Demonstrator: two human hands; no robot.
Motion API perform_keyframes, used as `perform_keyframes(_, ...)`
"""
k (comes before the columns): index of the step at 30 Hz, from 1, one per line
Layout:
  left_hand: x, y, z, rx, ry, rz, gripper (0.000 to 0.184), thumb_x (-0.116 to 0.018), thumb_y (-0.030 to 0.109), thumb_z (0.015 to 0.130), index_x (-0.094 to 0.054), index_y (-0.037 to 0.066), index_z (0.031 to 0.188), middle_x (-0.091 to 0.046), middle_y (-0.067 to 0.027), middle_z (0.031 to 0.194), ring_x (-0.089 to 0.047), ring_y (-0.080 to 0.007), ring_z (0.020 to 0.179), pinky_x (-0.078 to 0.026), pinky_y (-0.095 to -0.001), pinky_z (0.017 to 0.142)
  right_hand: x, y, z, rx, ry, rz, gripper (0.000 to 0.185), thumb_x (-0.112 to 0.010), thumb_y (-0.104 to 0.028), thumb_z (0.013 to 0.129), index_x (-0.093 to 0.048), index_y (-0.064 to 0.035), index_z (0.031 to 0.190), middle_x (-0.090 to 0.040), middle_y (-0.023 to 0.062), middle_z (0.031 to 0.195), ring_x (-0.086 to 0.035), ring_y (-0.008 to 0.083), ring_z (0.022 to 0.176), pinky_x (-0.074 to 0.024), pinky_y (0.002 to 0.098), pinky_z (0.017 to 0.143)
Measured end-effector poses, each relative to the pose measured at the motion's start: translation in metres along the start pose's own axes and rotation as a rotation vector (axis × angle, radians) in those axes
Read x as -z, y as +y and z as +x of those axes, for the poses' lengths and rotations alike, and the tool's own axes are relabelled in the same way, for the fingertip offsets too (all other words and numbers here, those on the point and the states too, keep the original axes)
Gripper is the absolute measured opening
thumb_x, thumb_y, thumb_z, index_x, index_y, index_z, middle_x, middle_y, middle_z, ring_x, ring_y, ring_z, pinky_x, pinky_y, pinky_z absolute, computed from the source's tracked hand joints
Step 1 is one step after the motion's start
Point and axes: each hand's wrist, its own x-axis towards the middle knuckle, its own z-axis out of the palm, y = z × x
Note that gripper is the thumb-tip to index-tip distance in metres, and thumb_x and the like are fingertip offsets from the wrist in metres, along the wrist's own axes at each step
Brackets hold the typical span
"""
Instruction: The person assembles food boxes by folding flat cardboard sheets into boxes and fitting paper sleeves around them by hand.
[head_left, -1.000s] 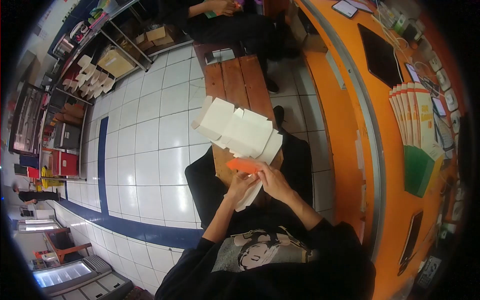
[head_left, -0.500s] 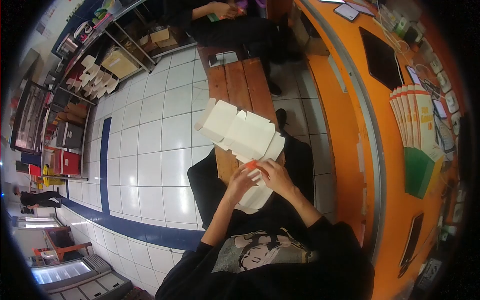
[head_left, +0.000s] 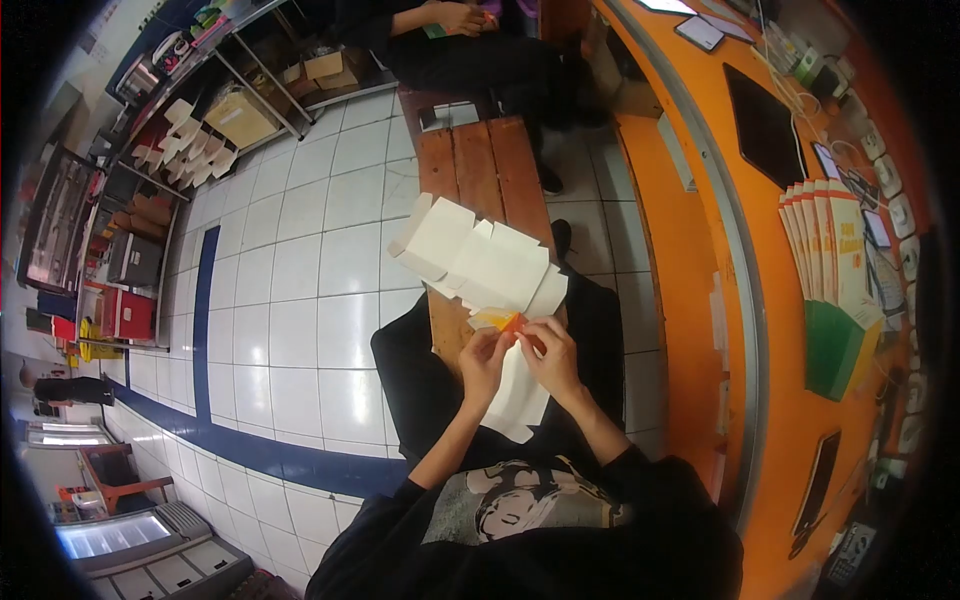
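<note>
My left hand (head_left: 483, 366) and my right hand (head_left: 553, 358) meet over the bench, both closed with pinched fingertips on a small orange-and-yellow flap. The flap belongs to a cardboard box blank (head_left: 520, 390) whose white inner panel hangs below and between my hands toward my lap. Just beyond my fingers, unfolded white box blanks (head_left: 490, 262) lie flat on the wooden bench (head_left: 490, 165), their side tabs spread. My fingers hide part of the flap's fold.
On the orange counter (head_left: 730, 330) to the right are a fanned stack of printed cartons (head_left: 835, 285), a black tablet (head_left: 762, 120) and scissors (head_left: 805, 537). Another person's hands (head_left: 458, 18) show at the top. Shelves with folded boxes (head_left: 185, 150) stand left.
My hands have shifted slightly and turned the flap, so more of its yellow side shows. The white panel below has swung a little right. The person at the far left has moved.
</note>
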Motion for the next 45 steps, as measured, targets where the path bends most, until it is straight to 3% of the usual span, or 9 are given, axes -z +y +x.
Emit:
perform_keyframes(12,-0.005,0.026,-0.004,-0.123,0.024,-0.054,0.008,-0.062,-0.002,0.083,-0.061,-0.005,0.091,-0.065,-0.0075,0.084,-0.062,-0.0138,0.079,-0.049,-0.0252,0.076,0.003,-0.026,0.009,-0.085,0.161,0.221,0.009,-0.069,0.000,0.072,-0.060,-0.0008,0.075,-0.062,0.0092,0.086,-0.063,0.0218,0.078,-0.0494,0.0289,0.066)
perform_keyframes(21,-0.003,0.043,0.001,-0.100,0.029,-0.168,0.016,-0.064,-0.001,0.082,-0.060,-0.002,0.097,-0.066,-0.0088,0.089,-0.064,-0.0144,0.084,-0.049,-0.0250,0.076,0.015,-0.031,0.017,0.119,0.016,0.250,0.012,-0.064,0.001,0.077,-0.062,0.0031,0.088,-0.063,0.0120,0.093,-0.064,0.0261,0.081,-0.0507,0.0295,0.070)
perform_keyframes(27,-0.001,0.053,0.000,-0.193,0.058,-0.145,0.030,-0.063,-0.002,0.083,-0.052,-0.002,0.111,-0.058,-0.0101,0.108,-0.062,-0.0202,0.091,-0.049,-0.0281,0.083,0.014,-0.042,0.010,0.068,-0.157,0.296,0.015,-0.062,-0.006,0.079,-0.063,-0.0007,0.093,-0.056,0.0154,0.111,-0.053,0.0301,0.109,-0.0431,0.0367,0.090)
perform_keyframes(31,0.009,0.061,-0.003,-0.191,-0.019,0.053,0.021,-0.062,-0.002,0.084,-0.056,-0.002,0.104,-0.059,-0.0068,0.096,-0.061,-0.0149,0.087,-0.047,-0.0238,0.078,0.019,-0.035,0.016,0.064,-0.013,0.305,0.028,-0.063,-0.009,0.078,-0.060,-0.0008,0.104,-0.053,0.0172,0.113,-0.050,0.0324,0.111,-0.0391,0.0387,0.095)
perform_keyframes(34,0.015,0.072,-0.007,-0.286,-0.109,0.189,0.012,-0.055,-0.006,0.085,-0.057,-0.003,0.097,-0.059,-0.0086,0.092,-0.059,-0.0145,0.084,-0.045,-0.0249,0.074,0.024,-0.032,0.028,-0.286,0.144,0.874,0.056,-0.065,-0.019,0.081,-0.043,0.0012,0.128,-0.047,0.0143,0.124,-0.043,0.0247,0.119,-0.0322,0.0363,0.101)
perform_keyframes(38,0.012,0.085,-0.018,-0.383,-0.306,0.191,0.007,-0.048,-0.002,0.086,-0.050,-0.001,0.093,-0.051,-0.0087,0.083,-0.050,-0.0184,0.076,-0.040,-0.0281,0.070,0.031,-0.018,0.026,-0.423,-0.154,1.108,0.054,-0.058,-0.022,0.087,-0.040,0.0014,0.132,-0.047,0.0115,0.126,-0.041,0.0206,0.120,-0.0304,0.0328,0.102)
perform_keyframes(40,0.006,0.074,-0.019,-0.521,-0.150,0.095,0.011,-0.052,0.005,0.086,-0.046,0.000,0.093,-0.046,-0.0078,0.084,-0.044,-0.0163,0.077,-0.036,-0.0257,0.071,0.014,-0.021,0.016,-0.391,-0.168,1.015,0.051,-0.055,-0.023,0.088,-0.042,0.0009,0.132,-0.048,0.0100,0.124,-0.042,0.0196,0.119,-0.0309,0.0321,0.101)
perform_keyframes(43,0.001,0.072,-0.022,-0.429,0.062,0.149,0.023,-0.056,0.009,0.083,-0.040,0.001,0.098,-0.040,-0.0060,0.082,-0.038,-0.0143,0.076,-0.033,-0.0261,0.071,-0.011,-0.013,-0.006,-0.270,-0.093,0.612,0.056,-0.052,-0.030,0.090,-0.038,-0.0010,0.135,-0.045,0.0105,0.126,-0.038,0.0208,0.122,-0.0271,0.0333,0.104)
perform_keyframes(45,0.003,0.074,-0.023,-0.384,0.167,0.082,0.026,-0.056,0.008,0.082,-0.038,0.002,0.099,-0.038,-0.0052,0.081,-0.037,-0.0139,0.076,-0.033,-0.0264,0.071,-0.009,-0.029,-0.001,-0.355,0.009,0.922,0.058,-0.049,-0.034,0.091,-0.034,-0.0029,0.138,-0.042,0.0112,0.128,-0.037,0.0218,0.123,-0.0256,0.0340,0.105)
